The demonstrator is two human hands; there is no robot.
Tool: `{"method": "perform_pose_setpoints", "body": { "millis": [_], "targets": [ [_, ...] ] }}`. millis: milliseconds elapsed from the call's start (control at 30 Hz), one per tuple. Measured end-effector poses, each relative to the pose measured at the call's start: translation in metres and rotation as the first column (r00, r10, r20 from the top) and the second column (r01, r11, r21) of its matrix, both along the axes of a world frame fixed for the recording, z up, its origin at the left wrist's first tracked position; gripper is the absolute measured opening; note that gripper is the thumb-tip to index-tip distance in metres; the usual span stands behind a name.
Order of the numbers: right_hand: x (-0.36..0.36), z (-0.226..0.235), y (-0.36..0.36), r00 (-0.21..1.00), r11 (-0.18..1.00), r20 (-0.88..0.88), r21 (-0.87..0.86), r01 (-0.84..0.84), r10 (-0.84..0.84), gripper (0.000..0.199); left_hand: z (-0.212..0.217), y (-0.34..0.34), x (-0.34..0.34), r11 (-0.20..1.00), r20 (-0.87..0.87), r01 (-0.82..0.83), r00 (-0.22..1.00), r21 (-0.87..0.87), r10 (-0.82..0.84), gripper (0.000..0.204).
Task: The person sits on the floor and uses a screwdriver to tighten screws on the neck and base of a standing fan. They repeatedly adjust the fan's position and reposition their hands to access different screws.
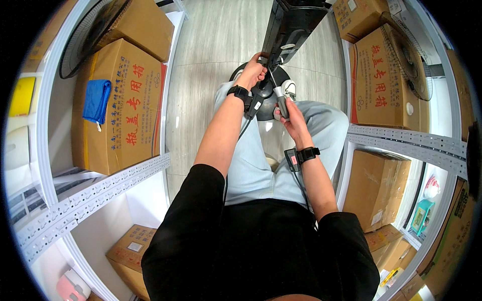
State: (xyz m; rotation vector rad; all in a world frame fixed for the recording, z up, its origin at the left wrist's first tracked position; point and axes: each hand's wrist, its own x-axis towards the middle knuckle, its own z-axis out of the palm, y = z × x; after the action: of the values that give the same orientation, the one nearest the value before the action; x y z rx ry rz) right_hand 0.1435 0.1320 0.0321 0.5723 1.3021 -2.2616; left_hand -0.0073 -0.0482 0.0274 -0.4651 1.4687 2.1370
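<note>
Two white shelves (100, 188) stacked with cardboard boxes (118, 108) are seen well out to either side of the grips. A tall black fan body (291, 25) is seen leaning up and away from both hands, on a round black base (268, 108) that lies on the floor just beneath them. The left hand (252, 72) is closed around the lower end of the fan body, its grip wrapped tight. The right hand (290, 114), just beside it, is shut on a grey-handled screwdriver (280, 100), whose thin shaft is pointed up to the joint beside the left grip.
</note>
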Motion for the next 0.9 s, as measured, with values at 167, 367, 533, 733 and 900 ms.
{"method": "perform_pose_setpoints", "body": {
  "millis": [167, 367, 533, 733, 900],
  "targets": [
    [0.003, 0.01, -0.014, 0.99, 0.974, -0.05, 0.18, 0.141, -0.134, 0.033, 0.0, 0.0, 0.0, 1.0, -0.006, 0.002, 1.0, 0.017, -0.002, 0.061],
    [-0.002, -0.003, -0.002, 1.0, 1.0, 0.013, 0.001, 0.013, -0.013, 0.03, -0.003, 0.001, -0.001, 1.0, -0.007, 0.0, 1.0, 0.007, 0.0, 0.061],
    [0.0, 0.0, -0.005, 0.999, 0.991, 0.014, 0.129, 0.036, -0.038, 0.032, -0.003, -0.001, -0.002, 1.0, -0.002, 0.016, 1.0, 0.016, -0.016, 0.062],
    [0.001, -0.001, -0.008, 0.998, 0.991, -0.027, 0.12, 0.054, -0.052, 0.034, -0.005, 0.001, -0.002, 1.0, -0.008, 0.006, 1.0, 0.016, -0.006, 0.063],
    [-0.001, -0.003, -0.001, 1.0, 0.993, -0.002, 0.114, -0.008, 0.009, 0.033, -0.005, 0.0, -0.002, 1.0, -0.002, 0.01, 1.0, 0.016, -0.01, 0.064]
  ]
}}
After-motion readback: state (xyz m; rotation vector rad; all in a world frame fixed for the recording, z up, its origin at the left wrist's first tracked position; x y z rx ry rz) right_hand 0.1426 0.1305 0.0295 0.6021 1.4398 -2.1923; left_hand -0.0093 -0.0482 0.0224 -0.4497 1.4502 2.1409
